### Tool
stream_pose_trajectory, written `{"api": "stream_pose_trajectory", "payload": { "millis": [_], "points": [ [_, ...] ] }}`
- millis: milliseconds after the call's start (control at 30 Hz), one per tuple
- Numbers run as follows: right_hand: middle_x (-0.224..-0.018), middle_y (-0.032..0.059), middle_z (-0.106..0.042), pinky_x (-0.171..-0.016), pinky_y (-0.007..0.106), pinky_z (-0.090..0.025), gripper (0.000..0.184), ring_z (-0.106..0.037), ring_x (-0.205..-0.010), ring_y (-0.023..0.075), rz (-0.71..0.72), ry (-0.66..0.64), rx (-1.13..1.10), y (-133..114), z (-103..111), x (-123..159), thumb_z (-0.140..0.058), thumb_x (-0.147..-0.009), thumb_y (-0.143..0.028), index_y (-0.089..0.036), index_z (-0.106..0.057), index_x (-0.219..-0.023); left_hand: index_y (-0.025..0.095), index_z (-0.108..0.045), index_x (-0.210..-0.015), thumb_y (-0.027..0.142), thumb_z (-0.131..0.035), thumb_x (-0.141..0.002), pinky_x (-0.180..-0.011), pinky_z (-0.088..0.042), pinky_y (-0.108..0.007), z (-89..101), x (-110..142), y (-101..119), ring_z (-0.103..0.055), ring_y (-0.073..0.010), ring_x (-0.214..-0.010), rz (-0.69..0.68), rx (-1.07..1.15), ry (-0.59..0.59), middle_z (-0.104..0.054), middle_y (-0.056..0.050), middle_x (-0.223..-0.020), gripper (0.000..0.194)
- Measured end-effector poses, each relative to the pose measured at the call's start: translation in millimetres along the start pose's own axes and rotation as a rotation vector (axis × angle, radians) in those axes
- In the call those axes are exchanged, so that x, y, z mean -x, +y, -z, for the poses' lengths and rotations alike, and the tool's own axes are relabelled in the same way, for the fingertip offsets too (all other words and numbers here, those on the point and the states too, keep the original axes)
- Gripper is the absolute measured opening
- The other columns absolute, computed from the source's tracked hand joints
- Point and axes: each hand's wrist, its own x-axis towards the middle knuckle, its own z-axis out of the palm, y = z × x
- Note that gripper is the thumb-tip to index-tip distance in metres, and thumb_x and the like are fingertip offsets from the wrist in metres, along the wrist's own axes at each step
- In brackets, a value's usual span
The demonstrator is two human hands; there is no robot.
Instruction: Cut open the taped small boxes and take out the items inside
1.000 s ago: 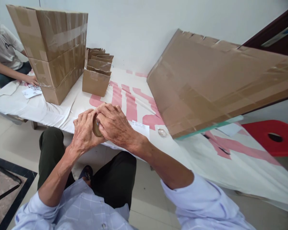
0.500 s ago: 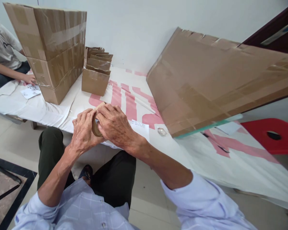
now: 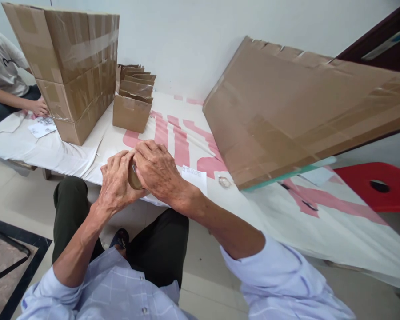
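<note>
Both my hands meet over the table's near edge, around a brownish roll of tape (image 3: 134,178). My left hand (image 3: 115,182) wraps its outer left side, with the thumb underneath. The fingers of my right hand (image 3: 158,173) are curled over its top and right side, so only part of the hollow core shows between the hands. A sheet of paper (image 3: 196,178) with printed outlined characters lies on the table just right of my right hand.
Stacked taped cartons (image 3: 73,66) and several open small boxes (image 3: 132,113) stand on the cloth-covered table (image 3: 253,213). A large cardboard panel (image 3: 286,111) leans at right. Beyond are scissors (image 3: 309,205), a clear ring-shaped item (image 3: 224,182), a red stool (image 3: 376,186) and a seated person (image 3: 10,75).
My right-hand fingers have shifted slightly up over the roll, covering the tan upper edge that showed before. My left hand stays almost in place.
</note>
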Motion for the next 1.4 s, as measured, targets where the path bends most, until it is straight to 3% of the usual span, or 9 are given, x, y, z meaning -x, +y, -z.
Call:
{"api": "stream_pose_trajectory", "payload": {
  "millis": [667,1067,1400],
  "points": [
    [-0.12,0.0174,-0.07,-0.095,0.043,-0.044,0.025,-0.053,-0.111,0.0312,-0.01,0.003,-0.039,2,3,4,-0.055,-0.101,-0.01,-0.012,-0.076,-0.113,0.022,-0.048,-0.153,0.047,-0.09,-0.072,-0.114,-0.046,-0.062,1.5,1,3,-0.055,-0.0433,-0.142,0.037,-0.033,-0.012,-0.058,-0.02,-0.154,0.094],
    [-0.114,0.0155,-0.073,-0.094,0.042,-0.042,0.029,-0.054,-0.11,0.0304,0.016,-0.004,-0.019,0,8,2,-0.055,-0.102,-0.009,-0.014,-0.081,-0.112,0.023,-0.05,-0.149,0.045,-0.091,-0.07,-0.113,-0.045,-0.064,3.1,-1,5,-0.054,-0.044,-0.142,0.036,-0.013,-0.034,-0.057,-0.02,-0.155,0.092],
    [-0.107,0.0139,-0.071,-0.096,0.042,-0.041,0.029,-0.054,-0.106,0.0296,0.023,0.011,-0.021,6,7,-1,-0.053,-0.097,-0.005,-0.014,-0.08,-0.104,0.02,-0.052,-0.146,0.051,-0.085,-0.077,-0.113,-0.045,-0.061,3.0,-2,7,-0.056,-0.0423,-0.14,-0.005,-0.015,-0.02,-0.059,-0.021,-0.152,0.082]
  ]
}}
